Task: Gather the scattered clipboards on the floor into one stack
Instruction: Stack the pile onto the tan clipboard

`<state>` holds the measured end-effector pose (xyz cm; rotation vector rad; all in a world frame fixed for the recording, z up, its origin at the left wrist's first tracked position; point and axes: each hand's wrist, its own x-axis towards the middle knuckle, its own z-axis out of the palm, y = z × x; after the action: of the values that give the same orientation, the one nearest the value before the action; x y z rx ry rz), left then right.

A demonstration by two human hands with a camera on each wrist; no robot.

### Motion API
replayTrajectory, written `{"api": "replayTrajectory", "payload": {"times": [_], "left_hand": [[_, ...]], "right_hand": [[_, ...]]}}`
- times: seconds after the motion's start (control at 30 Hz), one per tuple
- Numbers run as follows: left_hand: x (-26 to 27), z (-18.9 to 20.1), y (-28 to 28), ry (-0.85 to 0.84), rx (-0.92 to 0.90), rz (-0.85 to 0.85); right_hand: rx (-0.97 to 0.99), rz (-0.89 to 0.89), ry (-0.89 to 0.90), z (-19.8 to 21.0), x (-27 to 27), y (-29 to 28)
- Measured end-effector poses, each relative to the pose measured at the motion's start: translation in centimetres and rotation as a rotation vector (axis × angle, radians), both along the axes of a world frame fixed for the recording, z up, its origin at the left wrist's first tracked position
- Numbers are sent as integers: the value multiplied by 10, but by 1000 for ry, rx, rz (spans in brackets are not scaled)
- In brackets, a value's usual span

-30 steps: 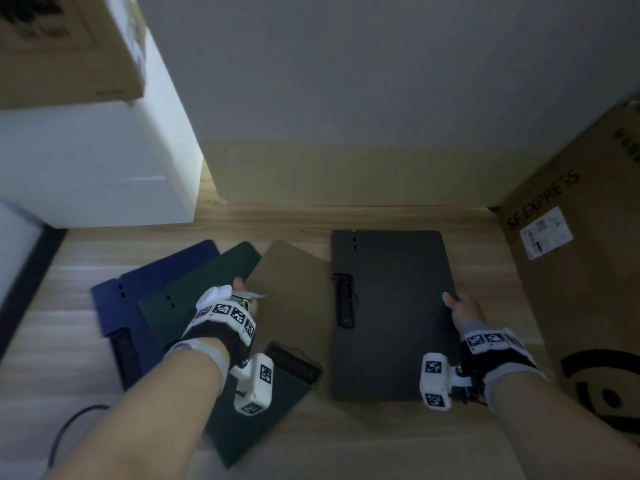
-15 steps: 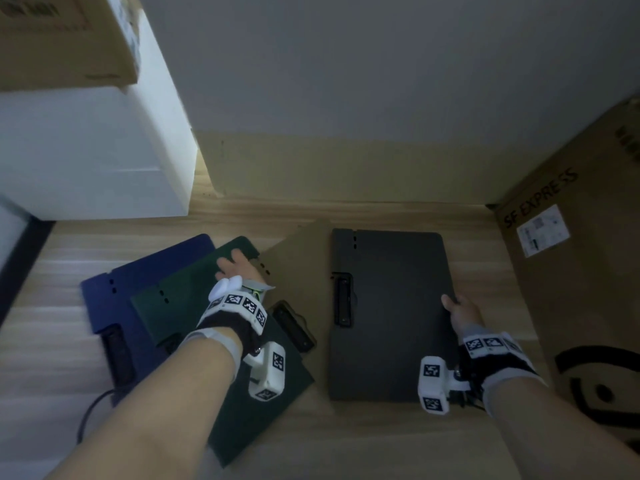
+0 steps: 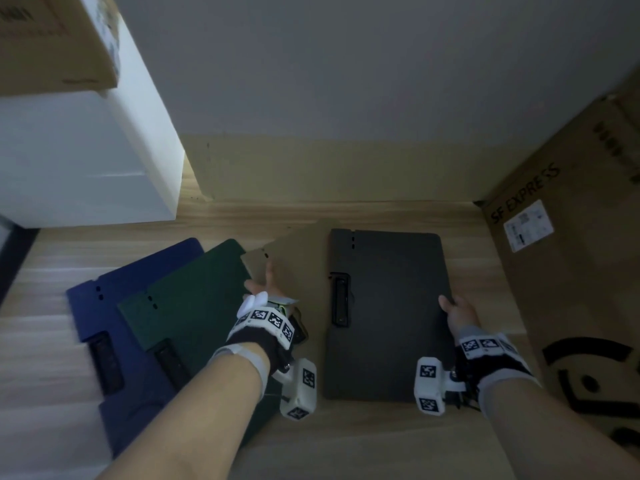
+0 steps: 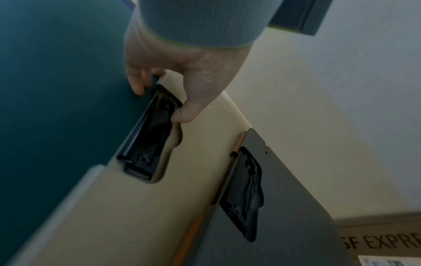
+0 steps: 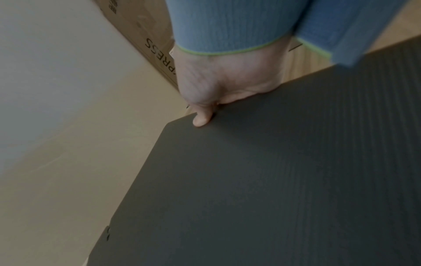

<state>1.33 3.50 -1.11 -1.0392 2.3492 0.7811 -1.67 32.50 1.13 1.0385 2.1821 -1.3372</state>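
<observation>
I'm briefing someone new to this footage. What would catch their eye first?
Four clipboards fanned across the wooden floor: blue, green, tan, black. The left hand grips the tan one's edge; the right hand holds the black one's right edge.

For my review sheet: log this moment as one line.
left hand: grips tan clipboard by its clip edge | right hand: holds black clipboard edge | green clipboard, blue clipboard: overlapped on floor | stack: incomplete
</observation>
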Motion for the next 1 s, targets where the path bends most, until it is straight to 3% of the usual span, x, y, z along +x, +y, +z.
{"api": "replayTrajectory", "payload": {"times": [0.13, 0.3, 0.57, 0.83, 0.9, 1.0], "left_hand": [[-16, -11, -4, 82, -136, -89], [-13, -18, 11, -36, -165, 135], [-14, -28, 11, -79, -176, 58], [-23, -26, 10, 17, -263, 162], [-25, -4, 1, -92, -165, 168], [-24, -2, -15, 115, 63, 130]], "right_hand": [[21, -20, 8, 2, 1, 5], [35, -9, 12, 1, 2, 7], [14, -36, 15, 4, 2, 5], [5, -12, 31, -3, 1, 2], [-2, -11, 38, -5, 0, 2], [-6, -2, 37, -7, 0, 2]]}}
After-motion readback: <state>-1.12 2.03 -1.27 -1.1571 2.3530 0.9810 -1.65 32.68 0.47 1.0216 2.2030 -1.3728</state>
